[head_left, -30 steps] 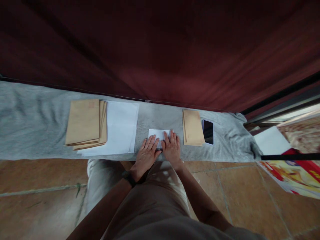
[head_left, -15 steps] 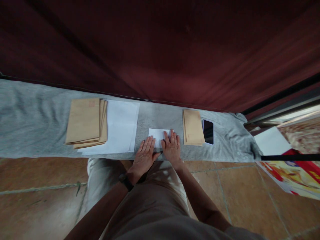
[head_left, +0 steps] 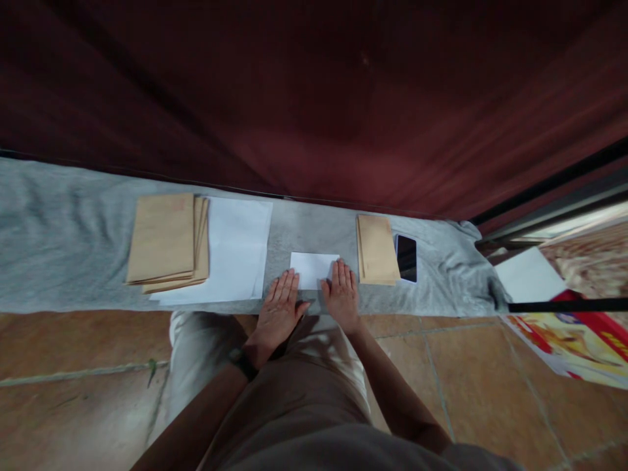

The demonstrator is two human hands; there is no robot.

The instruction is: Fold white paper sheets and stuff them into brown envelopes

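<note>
A small white rectangle of paper, seemingly folded, (head_left: 313,269) lies flat on the grey cloth (head_left: 314,226) in front of me. My left hand (head_left: 279,306) rests flat beside its left edge, fingers stretched out and thumb apart. At its right edge lies my right hand (head_left: 342,296), with fingers extended and touching the paper's border. Neither hand grips anything. Left of my hands are larger white sheets (head_left: 239,245), partly covered by a stack of brown envelopes (head_left: 161,239). To the right sits a smaller pile of brown envelopes (head_left: 377,248).
A phone (head_left: 407,258) with a dark screen lies against the right envelope pile. Behind the narrow cloth-covered surface rises a dark red panel (head_left: 314,131). A black bar (head_left: 569,306) and a red and yellow box (head_left: 579,347) are at the far right, above the tiled floor.
My right hand has slid slightly right, off the middle of the paper to its edge. My left hand has shifted a little left and down, uncovering more of the paper.
</note>
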